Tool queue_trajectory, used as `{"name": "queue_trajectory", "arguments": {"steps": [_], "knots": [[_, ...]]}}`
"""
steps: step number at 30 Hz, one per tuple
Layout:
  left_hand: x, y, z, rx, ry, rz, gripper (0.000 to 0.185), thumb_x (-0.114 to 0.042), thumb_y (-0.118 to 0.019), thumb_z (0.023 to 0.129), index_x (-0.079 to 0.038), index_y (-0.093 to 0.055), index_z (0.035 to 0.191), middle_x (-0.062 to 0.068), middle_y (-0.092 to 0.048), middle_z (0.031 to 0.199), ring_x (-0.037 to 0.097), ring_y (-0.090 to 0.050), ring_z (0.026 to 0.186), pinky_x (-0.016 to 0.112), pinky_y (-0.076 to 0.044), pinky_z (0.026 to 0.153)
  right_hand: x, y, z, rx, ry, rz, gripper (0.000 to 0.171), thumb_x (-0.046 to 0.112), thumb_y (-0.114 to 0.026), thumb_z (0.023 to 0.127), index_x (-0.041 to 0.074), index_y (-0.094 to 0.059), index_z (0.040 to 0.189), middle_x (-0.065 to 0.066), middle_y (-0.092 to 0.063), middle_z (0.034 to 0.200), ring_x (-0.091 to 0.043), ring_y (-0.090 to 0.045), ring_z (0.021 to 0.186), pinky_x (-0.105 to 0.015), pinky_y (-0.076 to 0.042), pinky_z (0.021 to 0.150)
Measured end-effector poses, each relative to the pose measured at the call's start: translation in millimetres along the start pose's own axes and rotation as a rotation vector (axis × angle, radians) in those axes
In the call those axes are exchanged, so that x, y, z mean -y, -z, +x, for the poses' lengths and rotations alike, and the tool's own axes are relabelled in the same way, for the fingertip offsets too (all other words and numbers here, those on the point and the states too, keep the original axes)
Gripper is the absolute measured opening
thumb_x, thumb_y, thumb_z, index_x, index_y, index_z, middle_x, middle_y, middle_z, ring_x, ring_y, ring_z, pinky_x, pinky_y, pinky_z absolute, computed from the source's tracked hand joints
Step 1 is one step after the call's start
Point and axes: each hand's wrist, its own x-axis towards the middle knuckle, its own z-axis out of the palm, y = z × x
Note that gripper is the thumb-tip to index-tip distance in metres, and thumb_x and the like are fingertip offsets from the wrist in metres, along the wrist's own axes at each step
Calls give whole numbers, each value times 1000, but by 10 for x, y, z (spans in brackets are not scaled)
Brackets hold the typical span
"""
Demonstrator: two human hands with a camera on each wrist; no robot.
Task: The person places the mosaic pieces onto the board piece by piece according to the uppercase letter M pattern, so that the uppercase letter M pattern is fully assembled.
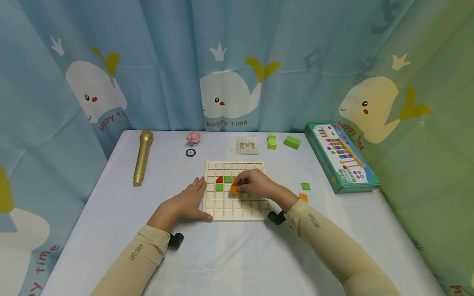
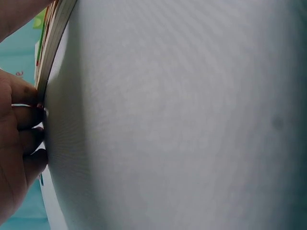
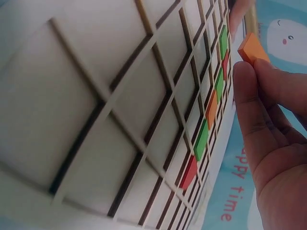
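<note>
Orange tile (image 1: 234, 189), centre of the head frame: pinched at the fingertips of the right hand (image 1: 255, 183), raised a little over the wooden grid board (image 1: 255, 209) and tilted, not yet seated in a cell. In the right wrist view the same tile (image 3: 253, 48) sits at upper right, thumb and fingers curled on its edges, clear of the board surface. Left hand (image 1: 187, 201) lies flat on the table (image 1: 229, 255) at the board's left edge, fingers straight, thumb along the near corner; it holds nothing and looks to be steadying the board. Already in cells just left of the right hand: a red quarter piece (image 1: 219, 179), a green tile (image 1: 227, 179), a second green tile (image 1: 219, 187), and part of an orange piece mostly hidden by the fingers. Risks, as I judge them: the tile comes down tilted, so a corner may catch on a grid rib and sit proud, or tip into the neighbouring cell. The fingers cover the target cell in the head view, so the wrong cell is a fair chance against the pattern card (image 1: 247, 145) at upper centre. Knuckles pass just beside the seated pieces; a brush could lift one out. If the left hand eases off, a sideways press could slide the board on the smooth cloth. Spare tiles, green (image 1: 305, 186) and orange (image 1: 303, 197), lie right of the wrist where the sleeve could sweep them.
</note>
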Motion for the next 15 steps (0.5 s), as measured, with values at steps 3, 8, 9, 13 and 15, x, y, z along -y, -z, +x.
{"name": "queue_trajectory", "arguments": {"steps": [3, 8, 9, 13, 15], "knots": [[-6, 2, -4, -3, 0, -7, 126, -61, -81, 76, 11, -14, 156, 26, -7, 165, 39, -4, 152, 50, -16, 121, 9, -32, 42, -4, 4, 3, 11, 8, -75, 91, 11, -77, 101, 2, -72, 100, -12, -66, 91, -30, -55, 81], [5, 0, -1, 0, 3, -6, 127, -62, -80, 76, 10, -14, 156, 25, -7, 165, 39, -4, 153, 50, -16, 121, 23, -87, 111, 9, 0, 16, 10, 8, -75, 91, 11, -77, 100, 3, -72, 99, -9, -67, 86, -27, -56, 78], [9, -1, 1, 1, 3, -5, 127, -62, -80, 76, 10, -14, 156, 25, -7, 165, 39, -4, 153, 50, -16, 121, 29, -98, 125, 15, 0, 12, 9, 8, -74, 91, 11, -77, 100, 3, -72, 99, -8, -67, 85, -27, -55, 78], [19, -1, 10, 8, 8, 2, 128, -64, -79, 75, 9, -13, 157, 24, -7, 165, 39, -4, 153, 50, -16, 121, 58, -142, 182, 24, 19, -6, 8, 10, -75, 91, 12, -77, 98, 4, -72, 98, -8, -65, 87, -26, -55, 78], [19, 0, 12, 12, 7, 6, 128, -64, -79, 75, 9, -13, 157, 24, -6, 165, 39, -4, 153, 50, -17, 121, 69, -172, 212, 30, 22, -5, 7, 10, -75, 91, 12, -77, 98, 4, -73, 97, -9, -65, 87, -26, -55, 78]]}}
